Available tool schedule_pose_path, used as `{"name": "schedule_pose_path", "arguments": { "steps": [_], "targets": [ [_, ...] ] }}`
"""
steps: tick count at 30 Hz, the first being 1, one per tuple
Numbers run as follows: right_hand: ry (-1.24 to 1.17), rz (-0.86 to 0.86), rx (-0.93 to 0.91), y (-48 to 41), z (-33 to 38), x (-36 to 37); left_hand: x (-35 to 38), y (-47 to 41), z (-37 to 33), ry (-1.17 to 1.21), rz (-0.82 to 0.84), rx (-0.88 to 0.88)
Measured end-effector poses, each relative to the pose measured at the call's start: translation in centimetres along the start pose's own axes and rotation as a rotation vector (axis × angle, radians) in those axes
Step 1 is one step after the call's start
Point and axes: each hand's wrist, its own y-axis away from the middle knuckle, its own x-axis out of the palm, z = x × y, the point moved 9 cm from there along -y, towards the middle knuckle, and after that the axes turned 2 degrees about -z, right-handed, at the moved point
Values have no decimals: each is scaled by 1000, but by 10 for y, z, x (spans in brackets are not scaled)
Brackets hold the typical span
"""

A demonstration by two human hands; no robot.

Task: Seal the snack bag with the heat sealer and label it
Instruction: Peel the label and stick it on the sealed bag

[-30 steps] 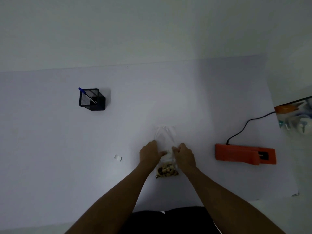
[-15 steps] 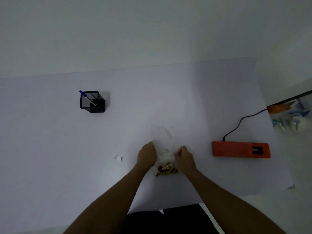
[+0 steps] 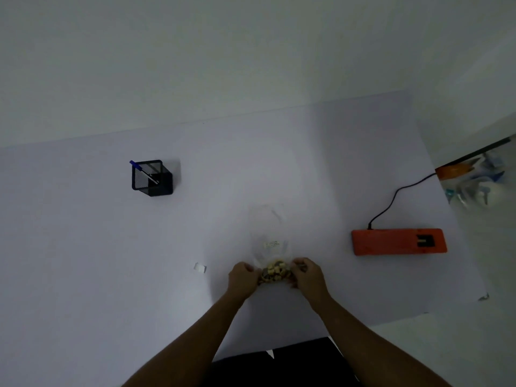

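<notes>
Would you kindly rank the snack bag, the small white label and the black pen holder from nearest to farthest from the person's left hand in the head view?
1. Snack bag: in the grip of the left hand, at its right side.
2. White label: lying apart, a little to the left.
3. Pen holder: far back on the left.

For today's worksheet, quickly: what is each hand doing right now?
The left hand grips the snack bag at its filled end.
The right hand grips the snack bag's opposite side.
</notes>
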Motion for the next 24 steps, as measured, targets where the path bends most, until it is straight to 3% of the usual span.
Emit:
{"name": "schedule_pose_path", "arguments": {
  "steps": [12, 24],
  "targets": [
    [-129, -33, -4, -74, 120, 39, -58, -87, -92, 75, -76, 101],
    [110, 39, -140, -115, 159, 52, -63, -80, -138, 10, -14, 206]
  ]
}}
